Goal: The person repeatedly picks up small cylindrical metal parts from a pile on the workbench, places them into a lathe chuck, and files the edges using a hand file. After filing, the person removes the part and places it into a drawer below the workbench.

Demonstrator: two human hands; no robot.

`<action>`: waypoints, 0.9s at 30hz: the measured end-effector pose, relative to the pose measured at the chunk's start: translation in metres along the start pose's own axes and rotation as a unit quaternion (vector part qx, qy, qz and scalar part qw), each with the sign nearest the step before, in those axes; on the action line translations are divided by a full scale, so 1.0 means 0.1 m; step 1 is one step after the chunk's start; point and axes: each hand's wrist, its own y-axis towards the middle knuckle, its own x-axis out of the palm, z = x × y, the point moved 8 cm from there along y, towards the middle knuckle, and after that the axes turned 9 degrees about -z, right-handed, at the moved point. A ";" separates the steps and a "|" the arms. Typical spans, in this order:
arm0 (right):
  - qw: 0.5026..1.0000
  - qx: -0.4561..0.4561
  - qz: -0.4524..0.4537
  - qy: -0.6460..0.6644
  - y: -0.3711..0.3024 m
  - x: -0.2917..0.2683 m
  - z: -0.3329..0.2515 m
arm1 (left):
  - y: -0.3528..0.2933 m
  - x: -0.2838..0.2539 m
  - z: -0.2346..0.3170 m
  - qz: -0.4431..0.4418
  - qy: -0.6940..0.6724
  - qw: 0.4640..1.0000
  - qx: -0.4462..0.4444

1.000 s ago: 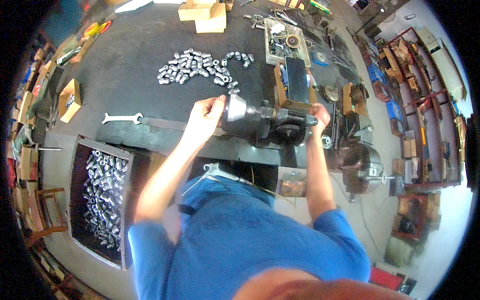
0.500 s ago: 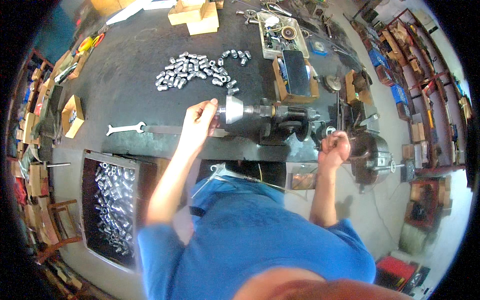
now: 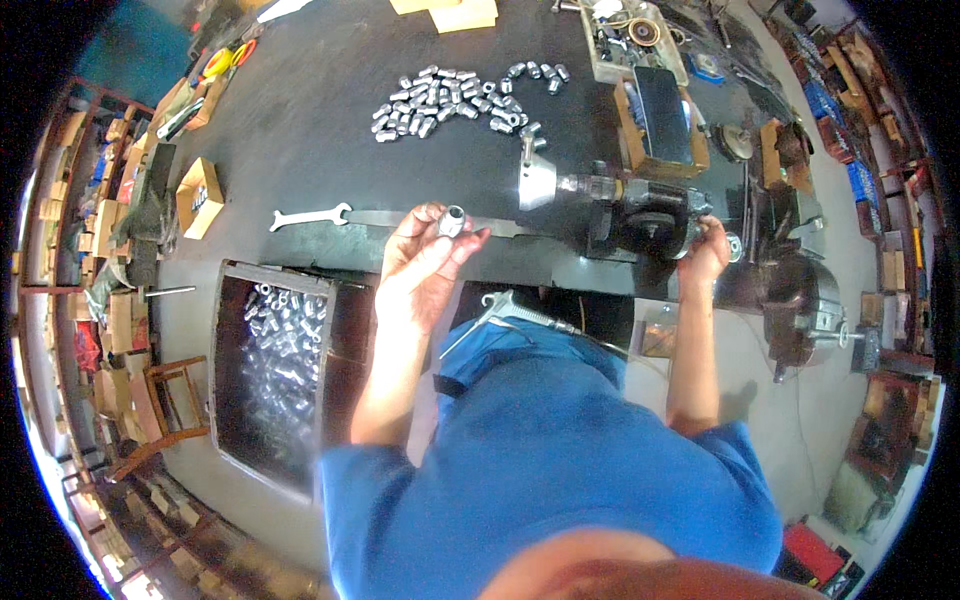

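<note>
Between the thumb and fingers of my left hand (image 3: 425, 262) is a short shiny metal fitting (image 3: 452, 221), its open bore turned upward. It is apart from the cone-shaped metal head (image 3: 537, 181) of the dark spindle device (image 3: 655, 212) on the bench. My right hand (image 3: 706, 250) is closed at the right end of that device; what its fingers grip there is hidden. A pile of similar metal fittings (image 3: 437, 101) lies on the dark bench top (image 3: 300, 130), with a few more set apart to its right.
An open-ended wrench (image 3: 312, 216) and a flat metal strip (image 3: 500, 227) lie near the bench edge. A deep bin (image 3: 222, 390) of fittings stands at lower left. An air gun (image 3: 505, 308) hangs before me. A vise (image 3: 803, 305) is at right; a phone (image 3: 662, 113) rests on a box.
My left hand has come away from the cone-shaped head, toward me, with a fitting in its fingers. My right hand has moved up against the device's right end. The view has shifted.
</note>
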 end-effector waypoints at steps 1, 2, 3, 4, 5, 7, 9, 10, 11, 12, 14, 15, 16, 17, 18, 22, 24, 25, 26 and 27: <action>1.000 -0.001 -0.007 0.001 0.01 0.00 0.00 | -0.02 0.02 0.01 0.005 -0.012 1.000 0.015; 1.000 -0.005 -0.017 0.000 0.00 0.01 0.01 | -0.03 0.02 0.00 -0.003 -0.034 0.999 0.004; 1.000 0.003 -0.021 0.013 0.00 0.01 0.02 | -0.03 0.02 0.00 0.001 -0.034 0.999 0.004; 0.999 0.010 -0.025 0.025 0.00 0.01 0.03 | -0.03 0.03 -0.01 0.005 -0.035 0.999 0.003; 0.999 0.017 -0.028 0.038 -0.01 0.01 0.04 | -0.02 0.03 -0.01 0.009 -0.035 0.999 0.003; 0.999 0.021 -0.022 0.039 -0.03 0.03 0.02 | -0.02 0.05 0.00 0.006 -0.032 0.999 0.023; 0.999 0.028 -0.014 0.041 -0.05 0.03 0.01 | -0.01 0.07 0.01 0.000 -0.028 0.999 0.039; 0.999 0.032 -0.009 0.042 -0.05 0.03 0.01 | 0.00 0.08 0.02 -0.004 -0.025 0.999 0.045; 0.998 0.036 -0.004 0.043 -0.05 0.02 0.02 | 0.00 0.09 0.03 -0.008 -0.022 0.998 0.051; 0.998 0.034 -0.008 0.044 -0.04 0.02 0.03 | 0.00 0.09 0.05 -0.002 -0.004 0.998 0.057; 0.998 0.031 -0.015 0.048 -0.02 -0.02 0.06 | -0.01 0.10 0.10 0.011 0.030 0.997 0.068; 0.999 0.033 -0.008 0.040 -0.02 -0.02 0.06 | -0.01 0.11 0.12 0.014 0.048 0.996 0.080; 0.999 0.034 -0.001 0.032 -0.02 -0.02 0.06 | -0.01 0.13 0.15 0.018 0.065 0.993 0.092; 0.999 0.034 0.005 0.025 -0.02 -0.02 0.06 | -0.03 0.14 0.18 0.022 0.082 0.991 0.104; 0.999 0.033 -0.006 0.035 -0.02 0.01 0.04 | -0.03 0.15 0.20 0.025 0.099 0.989 0.107; 0.999 0.014 -0.017 0.029 0.01 -0.07 0.08 | -0.15 0.14 0.43 0.111 0.260 0.954 0.101; 0.999 0.022 -0.012 0.025 -0.03 -0.06 0.07 | -0.34 0.05 0.64 0.194 0.388 0.897 0.081; 0.999 0.026 -0.007 0.022 -0.03 -0.05 0.06 | -0.47 -0.01 0.79 0.238 0.451 0.858 0.066; 0.999 0.027 -0.020 0.022 -0.01 -0.06 0.07 | -0.62 -0.03 0.94 0.275 0.504 0.816 0.066; 0.999 0.033 -0.014 0.019 -0.01 -0.07 0.05 | -0.78 -0.06 1.09 0.305 0.551 0.774 0.067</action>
